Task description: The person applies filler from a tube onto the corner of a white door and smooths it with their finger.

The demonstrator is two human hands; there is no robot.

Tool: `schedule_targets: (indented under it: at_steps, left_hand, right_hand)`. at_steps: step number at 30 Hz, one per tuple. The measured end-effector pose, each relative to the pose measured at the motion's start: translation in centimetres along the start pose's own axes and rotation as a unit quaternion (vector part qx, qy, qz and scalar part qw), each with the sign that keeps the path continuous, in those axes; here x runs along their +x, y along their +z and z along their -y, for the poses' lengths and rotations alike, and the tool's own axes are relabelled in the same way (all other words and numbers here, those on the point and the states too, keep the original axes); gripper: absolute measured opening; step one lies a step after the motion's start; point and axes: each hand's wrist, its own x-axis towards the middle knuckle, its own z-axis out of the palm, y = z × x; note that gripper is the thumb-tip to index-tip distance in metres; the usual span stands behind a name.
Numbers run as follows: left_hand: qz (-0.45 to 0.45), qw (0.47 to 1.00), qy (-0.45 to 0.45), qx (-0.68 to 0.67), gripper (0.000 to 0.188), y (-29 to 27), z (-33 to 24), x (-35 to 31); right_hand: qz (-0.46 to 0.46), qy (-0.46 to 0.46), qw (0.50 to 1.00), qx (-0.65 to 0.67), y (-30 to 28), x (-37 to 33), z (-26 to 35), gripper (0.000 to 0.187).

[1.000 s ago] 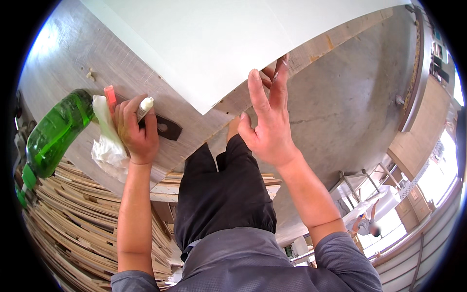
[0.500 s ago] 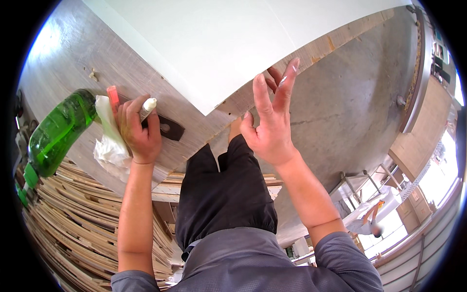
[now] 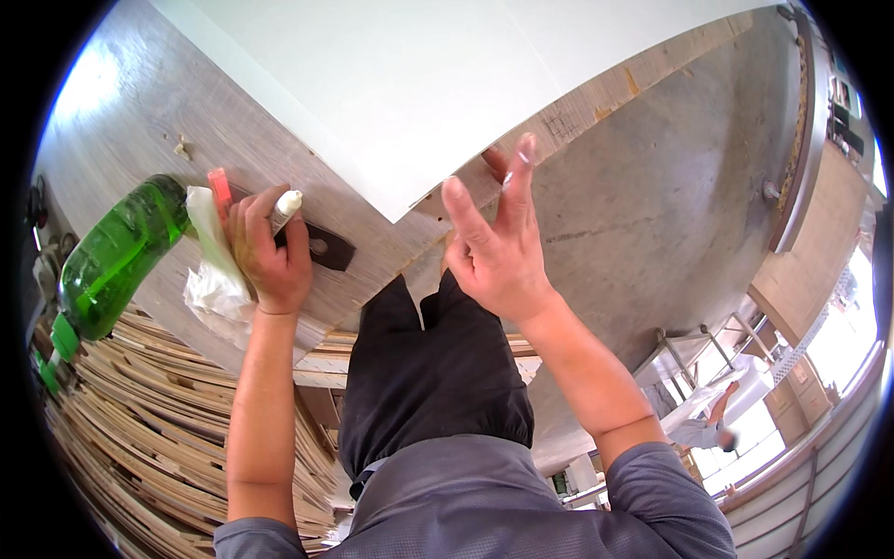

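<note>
My left hand [image 3: 268, 247] rests on the wood-grain table, closed round a small white tube [image 3: 287, 211] whose pale tip points up between thumb and fingers. Beside it lie a crumpled white tissue [image 3: 216, 291] and a red object [image 3: 220, 186], partly hidden by the hand. A flat dark piece with a light round spot [image 3: 328, 250] lies under the thumb side. My right hand [image 3: 503, 252] is open in the air by the edge of a large white panel [image 3: 391, 102]. Its fingers are spread, with a whitish smear near one fingertip.
A green spray bottle [image 3: 121, 256] lies at the left of the table [image 3: 121, 112]. Stacked wood strips [image 3: 158, 419] fill the lower left. Concrete floor [image 3: 643, 186] stretches to the right, with a metal cart [image 3: 694, 359] and another person [image 3: 708, 433] far off.
My right hand has moved left and slightly down along the panel's edge, its fingers still apart. The left hand keeps its hold on the tube and has hardly moved.
</note>
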Motion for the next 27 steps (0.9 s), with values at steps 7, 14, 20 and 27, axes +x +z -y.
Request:
schedule_targets:
  at_steps: [7,14,20,27]
  left_hand:
    - [-0.003,1.0,0.016,0.007,0.025,0.1,0.1,0.1]
    - [-0.001,1.0,0.014,0.017,0.025,-0.1,-0.1,0.2]
    - [-0.002,1.0,0.012,0.012,0.025,0.0,0.0,0.2]
    - [-0.002,1.0,0.014,0.013,0.024,0.0,0.0,0.2]
  right_hand:
    - [-0.012,-0.006,0.999,-0.048,0.3,0.2,-0.1,0.096]
    - [-0.031,0.004,0.998,-0.049,0.0,0.6,-0.6,0.099]
    - [-0.002,-0.011,1.0,-0.004,-0.3,0.2,0.7,0.1]
    - [0.024,-0.033,0.998,-0.045,0.0,0.0,1.4,0.098]
